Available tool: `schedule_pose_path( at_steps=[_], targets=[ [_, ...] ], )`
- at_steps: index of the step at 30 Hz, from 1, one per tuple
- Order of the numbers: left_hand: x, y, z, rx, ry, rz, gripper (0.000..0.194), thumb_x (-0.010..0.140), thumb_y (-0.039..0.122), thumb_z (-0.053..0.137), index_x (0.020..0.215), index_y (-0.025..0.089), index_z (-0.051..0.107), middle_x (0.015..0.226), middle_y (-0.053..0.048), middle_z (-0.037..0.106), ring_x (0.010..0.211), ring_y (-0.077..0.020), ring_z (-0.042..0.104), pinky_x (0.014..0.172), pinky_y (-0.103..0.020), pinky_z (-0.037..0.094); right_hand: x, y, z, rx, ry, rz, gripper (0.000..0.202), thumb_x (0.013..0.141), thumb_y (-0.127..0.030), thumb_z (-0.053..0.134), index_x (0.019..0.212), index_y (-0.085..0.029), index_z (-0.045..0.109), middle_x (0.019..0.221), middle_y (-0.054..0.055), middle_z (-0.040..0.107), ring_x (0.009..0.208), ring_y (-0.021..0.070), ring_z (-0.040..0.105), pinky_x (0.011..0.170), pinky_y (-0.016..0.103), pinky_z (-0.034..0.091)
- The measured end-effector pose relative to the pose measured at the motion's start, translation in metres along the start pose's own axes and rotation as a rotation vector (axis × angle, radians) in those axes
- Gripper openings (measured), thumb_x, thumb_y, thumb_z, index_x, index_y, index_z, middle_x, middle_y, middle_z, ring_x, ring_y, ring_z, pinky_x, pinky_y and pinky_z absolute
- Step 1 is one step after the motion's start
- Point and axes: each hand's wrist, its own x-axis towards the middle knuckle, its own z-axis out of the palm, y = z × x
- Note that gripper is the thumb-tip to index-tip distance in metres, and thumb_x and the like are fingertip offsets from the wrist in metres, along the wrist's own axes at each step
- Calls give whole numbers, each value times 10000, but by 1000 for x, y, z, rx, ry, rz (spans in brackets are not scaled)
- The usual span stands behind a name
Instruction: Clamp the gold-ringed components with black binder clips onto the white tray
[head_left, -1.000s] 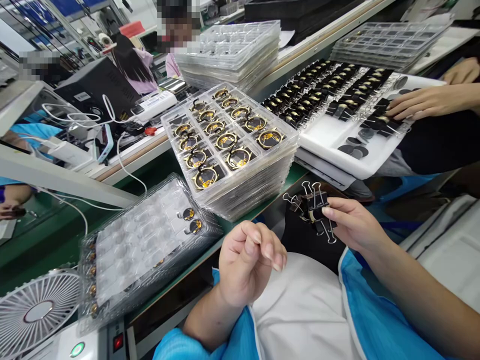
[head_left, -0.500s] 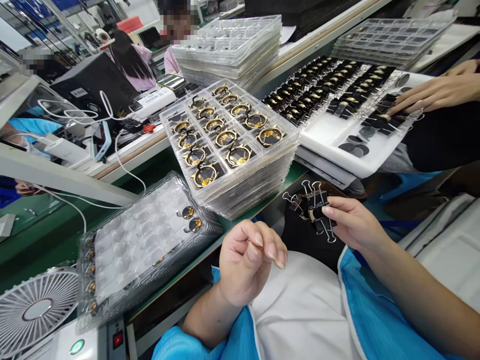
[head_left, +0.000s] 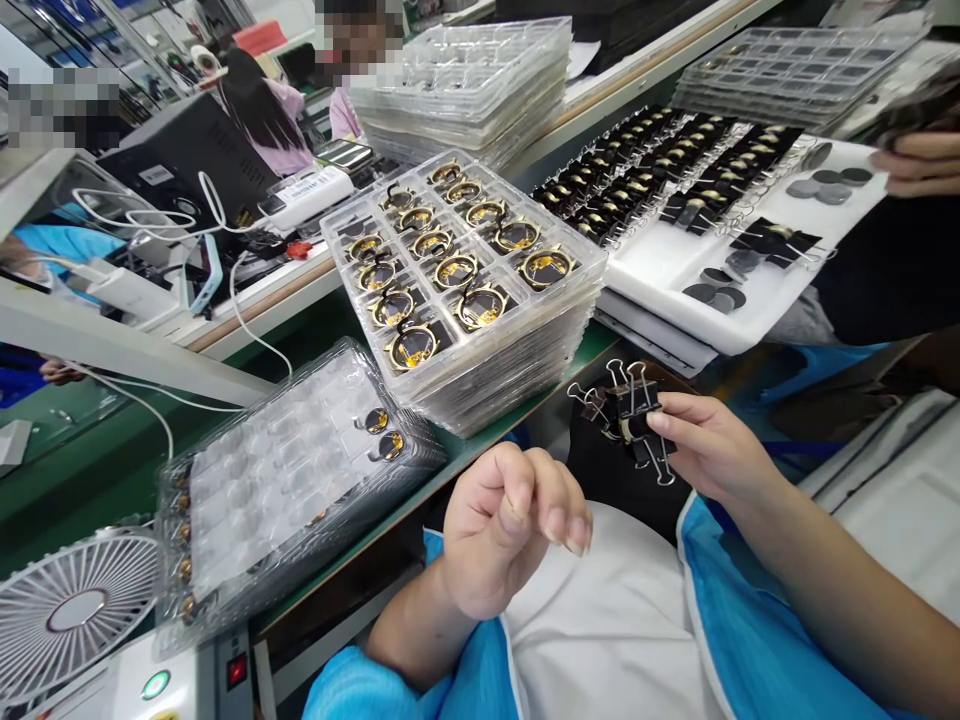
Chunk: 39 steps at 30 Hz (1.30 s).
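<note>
My left hand [head_left: 499, 530] is raised over my lap, its fingers curled and the thumb pressed toward the index finger. Nothing shows in it. My right hand [head_left: 709, 440] grips a cluster of black binder clips [head_left: 636, 400] between thumb and fingers. Their wire handles stick out up and down, and a small pale gold part shows among them. Just left of my hands, a stack of clear trays [head_left: 517, 345] has gold-rimmed watch cases [head_left: 480, 307] in its top tray. Lower left, another tray stack [head_left: 277, 470] has small round dark-and-gold parts [head_left: 390, 445] near its edge.
A white foam tray [head_left: 652, 285] bears rows of clipped watch pieces [head_left: 667, 165] and grey discs [head_left: 712, 295]. A co-worker's hand [head_left: 926, 165] is at far right, holding dark pieces. A fan [head_left: 79, 610] stands at lower left. More clear trays [head_left: 457, 90] stand behind.
The co-worker's hand has left the white tray, moving up and right with dark pieces, baring grey discs there. My left hand has shifted slightly right; my right hand stays on the binder clips.
</note>
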Motion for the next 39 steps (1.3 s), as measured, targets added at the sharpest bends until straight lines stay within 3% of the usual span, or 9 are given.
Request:
schedule_pose_path(
  at_steps=[23, 32, 34, 36, 39],
  targets=[
    [-2, 0, 0, -13, 7, -33, 258, 976, 282, 611, 799, 202, 440, 713, 34, 419, 647, -105, 520, 657, -222, 470, 1, 1, 1, 11, -9, 4, 288, 687, -549, 879, 747, -299, 750, 872, 70, 781, 962, 354, 735, 783, 473, 616],
    [-1, -3, -1, 78, 47, -37, 286, 973, 355, 629, 792, 202, 469, 694, 39, 428, 620, -105, 521, 629, -229, 466, 1, 0, 2, 16, 0, -1, 296, 676, -553, 886, 740, -294, 756, 849, 71, 777, 940, 356, 737, 793, 482, 615],
    [0, -4, -8, 187, 64, 2, 183, 992, 344, 597, 868, 218, 551, 725, 23, 498, 652, -122, 558, 648, -250, 484, 1, 0, 2, 10, -5, -5, 300, 676, -559, 884, 735, -294, 757, 847, 70, 776, 924, 353, 738, 800, 484, 614],
    [-1, -3, -16, 486, 76, 71, 39, 980, 261, 611, 976, 244, 646, 852, -26, 624, 792, -169, 629, 759, -322, 525, 1, 1, -1, -2, 1, -15, 300, 677, -561, 883, 742, -295, 762, 848, 69, 776, 902, 347, 739, 797, 480, 614],
    [-9, 1, -25, 908, 126, 111, 190, 826, 155, 776, 973, 272, 746, 1140, -87, 704, 1156, -291, 619, 1038, -482, 456, 3, 5, -6, 7, 8, -29, 273, 696, -537, 880, 771, -295, 779, 833, 71, 774, 868, 334, 739, 758, 453, 615]
  ],
)
